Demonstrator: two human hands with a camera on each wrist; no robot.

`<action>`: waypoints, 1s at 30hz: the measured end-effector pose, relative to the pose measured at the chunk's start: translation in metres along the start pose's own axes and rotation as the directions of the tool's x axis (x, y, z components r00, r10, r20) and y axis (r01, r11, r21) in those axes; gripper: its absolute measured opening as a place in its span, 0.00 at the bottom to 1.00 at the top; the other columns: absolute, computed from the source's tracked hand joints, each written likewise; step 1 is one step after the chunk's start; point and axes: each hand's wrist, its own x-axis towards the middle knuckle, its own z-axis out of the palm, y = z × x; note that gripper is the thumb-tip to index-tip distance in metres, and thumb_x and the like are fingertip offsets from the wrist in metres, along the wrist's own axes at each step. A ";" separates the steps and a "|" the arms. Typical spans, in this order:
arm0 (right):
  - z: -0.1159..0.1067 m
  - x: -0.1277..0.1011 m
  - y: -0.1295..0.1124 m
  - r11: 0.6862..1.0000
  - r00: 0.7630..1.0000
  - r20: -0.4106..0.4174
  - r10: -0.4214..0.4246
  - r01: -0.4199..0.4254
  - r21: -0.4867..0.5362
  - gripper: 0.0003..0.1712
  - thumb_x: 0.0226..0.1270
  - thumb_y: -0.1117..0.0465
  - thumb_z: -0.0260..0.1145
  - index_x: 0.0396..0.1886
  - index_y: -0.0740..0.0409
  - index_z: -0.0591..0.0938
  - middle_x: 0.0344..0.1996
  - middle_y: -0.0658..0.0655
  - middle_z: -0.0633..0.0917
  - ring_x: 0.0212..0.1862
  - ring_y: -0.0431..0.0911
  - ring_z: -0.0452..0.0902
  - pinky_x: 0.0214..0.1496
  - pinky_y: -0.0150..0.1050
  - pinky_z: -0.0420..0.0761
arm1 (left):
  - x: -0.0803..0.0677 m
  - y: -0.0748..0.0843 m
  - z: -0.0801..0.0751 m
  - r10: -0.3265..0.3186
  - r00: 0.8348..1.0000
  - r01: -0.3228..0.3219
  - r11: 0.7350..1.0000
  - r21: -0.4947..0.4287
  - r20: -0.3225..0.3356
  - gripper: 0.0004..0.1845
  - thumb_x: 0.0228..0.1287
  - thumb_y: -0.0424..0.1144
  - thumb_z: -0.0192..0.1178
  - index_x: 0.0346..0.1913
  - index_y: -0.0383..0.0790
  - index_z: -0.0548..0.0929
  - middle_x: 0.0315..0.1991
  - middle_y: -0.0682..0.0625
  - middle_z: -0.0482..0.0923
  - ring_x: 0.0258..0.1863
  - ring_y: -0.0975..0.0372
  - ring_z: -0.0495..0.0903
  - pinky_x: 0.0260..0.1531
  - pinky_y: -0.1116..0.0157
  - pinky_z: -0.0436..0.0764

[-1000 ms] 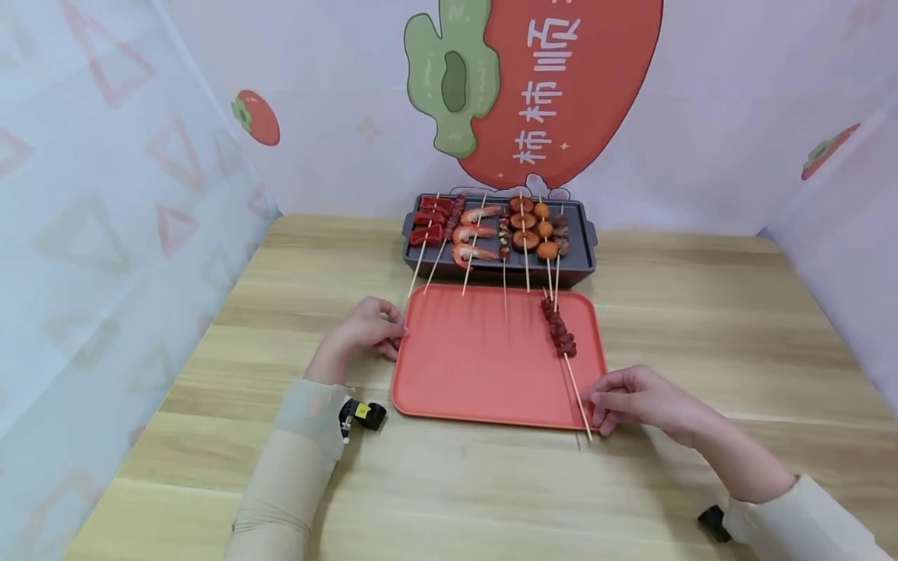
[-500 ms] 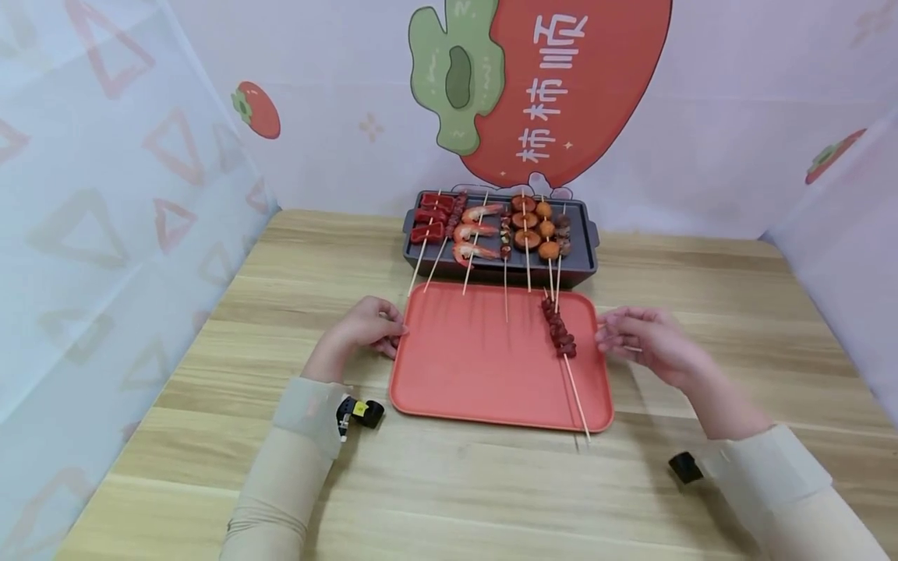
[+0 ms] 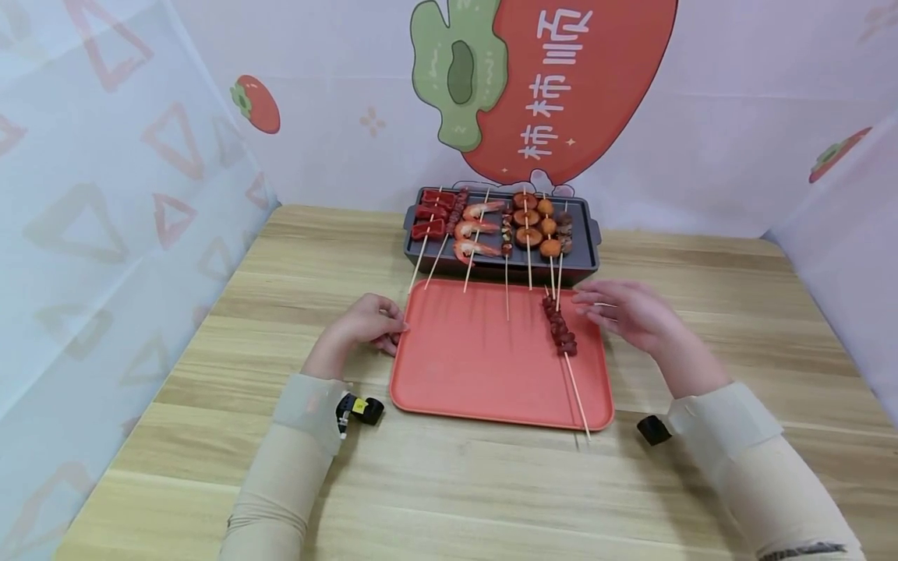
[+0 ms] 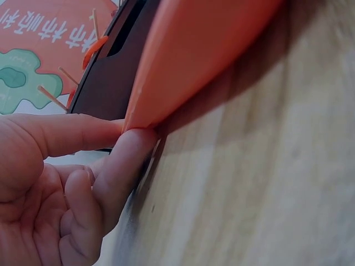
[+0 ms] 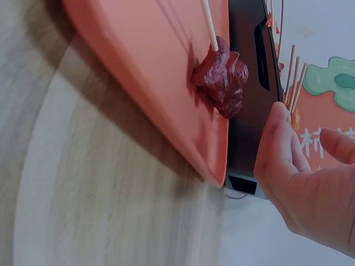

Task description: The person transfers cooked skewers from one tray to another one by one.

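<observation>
Our right hand (image 3: 624, 315), open and empty, has left the meat skewer (image 3: 559, 333) on the tray (image 3: 484, 374) and moved, it seems, toward the grill pan (image 3: 589, 234), while our left hand (image 3: 365, 327) pinches the tray edge.

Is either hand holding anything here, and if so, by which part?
The left hand holds the orange tray by its left edge, fingers against the rim. The right hand holds nothing, open above the tray's far right corner.
</observation>
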 end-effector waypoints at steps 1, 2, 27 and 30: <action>0.002 0.002 0.000 1.000 1.000 -0.007 0.007 -0.007 -0.010 0.14 0.78 0.55 0.55 0.54 0.57 0.80 0.42 0.48 0.88 0.47 0.38 0.86 0.49 0.27 0.81 | 0.000 -0.001 0.000 0.001 1.000 -0.001 1.000 -0.002 0.001 0.05 0.69 0.31 0.59 0.41 0.30 0.76 0.24 0.48 0.80 0.16 0.65 0.82 0.17 0.72 0.76; 0.004 0.005 0.000 1.000 1.000 -0.015 0.013 -0.013 -0.028 0.17 0.78 0.55 0.55 0.58 0.59 0.76 0.42 0.48 0.88 0.47 0.39 0.85 0.50 0.27 0.81 | -0.001 -0.001 0.000 0.002 1.000 -0.002 1.000 -0.003 0.003 0.05 0.69 0.31 0.59 0.41 0.30 0.76 0.23 0.49 0.80 0.16 0.65 0.81 0.17 0.72 0.76; 0.031 0.036 -0.001 0.993 0.990 -0.112 0.090 -0.081 0.084 0.17 0.76 0.60 0.58 0.28 0.48 0.88 0.26 0.46 0.85 0.32 0.37 0.79 0.41 0.26 0.80 | 0.002 0.000 0.000 0.010 1.000 -0.010 0.999 -0.037 0.007 0.05 0.69 0.30 0.58 0.40 0.29 0.76 0.24 0.49 0.80 0.17 0.64 0.82 0.19 0.71 0.79; 0.031 0.037 -0.001 0.989 0.991 -0.095 0.093 -0.081 0.125 0.17 0.77 0.62 0.56 0.29 0.50 0.87 0.27 0.48 0.86 0.32 0.37 0.83 0.40 0.26 0.81 | 0.003 -0.001 0.000 0.007 1.000 -0.007 0.999 -0.037 0.008 0.05 0.69 0.30 0.59 0.40 0.30 0.76 0.24 0.49 0.80 0.17 0.65 0.82 0.18 0.72 0.78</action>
